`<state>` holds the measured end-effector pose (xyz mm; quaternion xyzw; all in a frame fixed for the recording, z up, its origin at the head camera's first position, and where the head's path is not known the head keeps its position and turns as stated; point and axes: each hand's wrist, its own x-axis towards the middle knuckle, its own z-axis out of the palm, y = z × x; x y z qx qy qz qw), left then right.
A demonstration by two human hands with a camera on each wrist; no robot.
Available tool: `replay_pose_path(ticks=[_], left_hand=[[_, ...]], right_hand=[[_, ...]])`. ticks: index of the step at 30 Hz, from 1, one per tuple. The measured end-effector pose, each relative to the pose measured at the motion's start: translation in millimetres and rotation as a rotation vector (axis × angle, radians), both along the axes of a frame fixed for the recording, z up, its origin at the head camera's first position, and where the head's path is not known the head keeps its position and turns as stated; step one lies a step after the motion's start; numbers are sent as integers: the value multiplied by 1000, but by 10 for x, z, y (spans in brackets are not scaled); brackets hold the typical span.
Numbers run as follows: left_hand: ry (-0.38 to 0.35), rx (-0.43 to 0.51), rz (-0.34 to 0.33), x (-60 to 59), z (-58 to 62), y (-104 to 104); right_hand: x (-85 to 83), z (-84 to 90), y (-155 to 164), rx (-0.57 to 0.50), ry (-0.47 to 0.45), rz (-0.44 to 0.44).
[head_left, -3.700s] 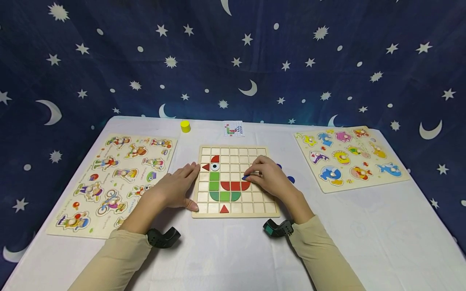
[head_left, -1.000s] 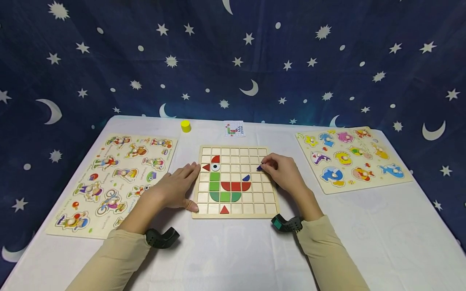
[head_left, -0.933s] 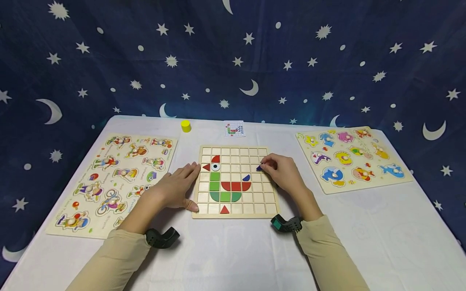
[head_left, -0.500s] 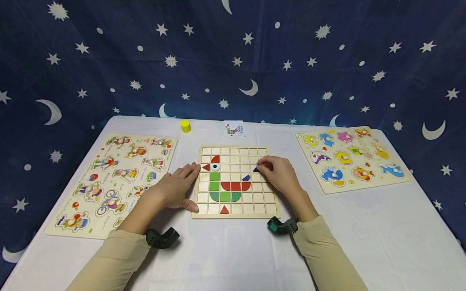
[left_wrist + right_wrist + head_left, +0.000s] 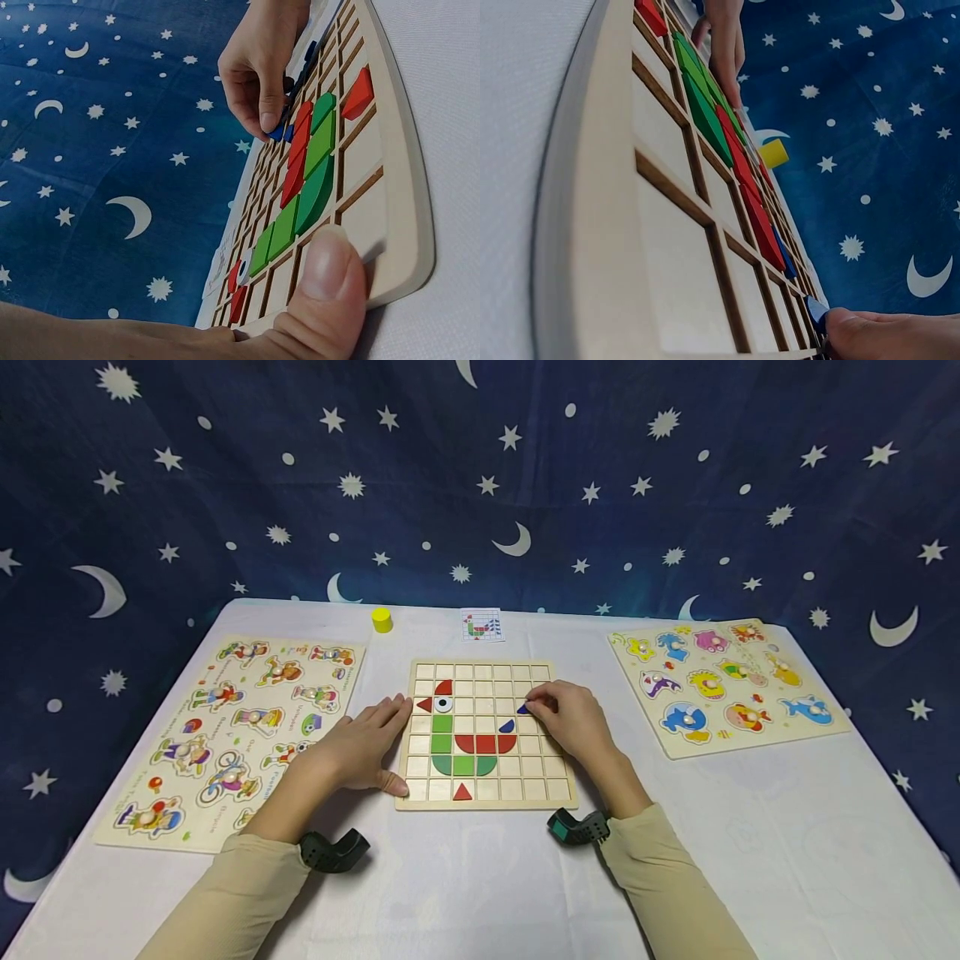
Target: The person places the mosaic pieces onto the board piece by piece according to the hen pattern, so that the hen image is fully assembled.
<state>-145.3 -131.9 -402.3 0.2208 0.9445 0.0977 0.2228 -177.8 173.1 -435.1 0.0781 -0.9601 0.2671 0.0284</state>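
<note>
A wooden grid board point(image 5: 525, 789) lies at the middle of the table, with red, green and blue pieces and an eye piece forming a bird. My left hand point(image 5: 367, 743) rests along its left edge with fingers extended, the thumb point(image 5: 328, 274) by the near left corner. Between thumb and fingertips, my right hand point(image 5: 573, 718) pinches a blue piece point(image 5: 522, 709) over the upper right cells. Another blue piece point(image 5: 507, 726) sits in a cell just below and left, above the red row point(image 5: 486, 743). A red triangle point(image 5: 462, 792) lies in the bottom row.
Behind the board are a small picture card point(image 5: 482, 625) and a yellow cylinder point(image 5: 382, 620). A puzzle board of figures point(image 5: 217, 777) lies left, a sea-animal puzzle board point(image 5: 675, 747) right. A starry curtain point(image 5: 420, 485) hangs behind the table point(image 5: 465, 885).
The first blue piece was in my right hand and now lies in its cell. The right hand pulled back rightward, took another blue piece and moved slightly left with it. My left hand stays put.
</note>
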Motion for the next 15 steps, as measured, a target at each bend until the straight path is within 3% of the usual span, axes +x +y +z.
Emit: replay_pose_path(ticks=[15], left_hand=[[11,-4,-5,-1,2,8]], right_hand=[[-2,-3,4,52,3,19]])
